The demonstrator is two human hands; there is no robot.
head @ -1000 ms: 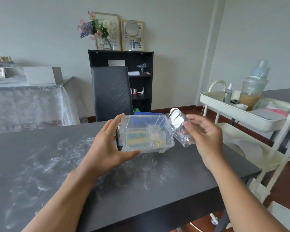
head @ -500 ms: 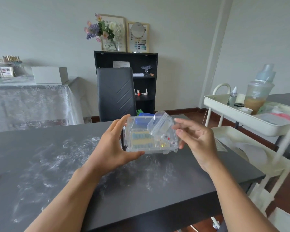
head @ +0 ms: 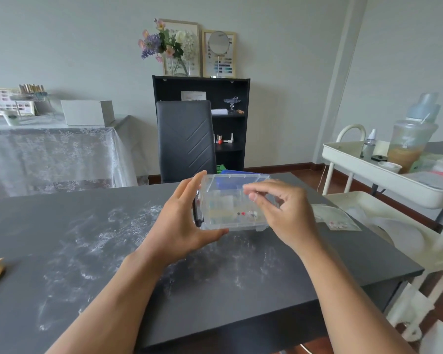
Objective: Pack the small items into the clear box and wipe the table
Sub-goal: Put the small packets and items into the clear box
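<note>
Gripping clear box [head: 230, 200]: left hand [head: 182, 223]; right hand [head: 287, 213] fingers seemingly pinched at rim.

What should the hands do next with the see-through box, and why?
Probably let go of the little piece into the clear box. The left hand holds the box up off the table, and the right hand pinches something small and clear over its open top. Small packets lie on the table for later.

Clear box [head: 230, 200] over table [head: 113, 264], chair [head: 186, 139] behind, cart [head: 384, 172] right
</note>
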